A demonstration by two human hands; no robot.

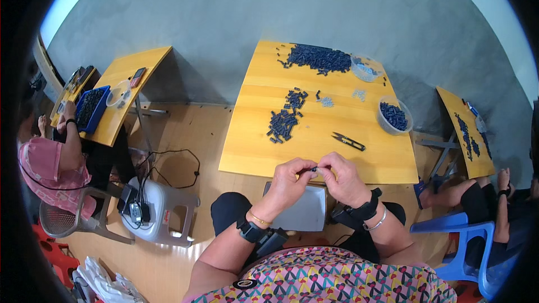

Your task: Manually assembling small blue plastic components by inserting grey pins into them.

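Observation:
My left hand [291, 178] and my right hand [341, 175] meet at the near edge of the yellow wooden table [258, 146], fingertips pinched together on a small dark blue part [313, 169]. A loose group of the same dark parts [285, 119] lies mid-table, and a bigger heap [318, 58] sits at the far edge. Black thread snips [348, 141] lie just beyond my right hand. A clear tub of dark parts [394, 115] stands at the right edge, and another clear tub [365, 69] stands at the far right.
A grey box [307, 213] rests on my lap. At the left, a person in pink [48, 165] sits at a second yellow table with a blue tray [91, 108]. A white stool with cables [157, 207] stands between us. At the right sit another person, a blue chair [457, 235] and a third table [469, 134].

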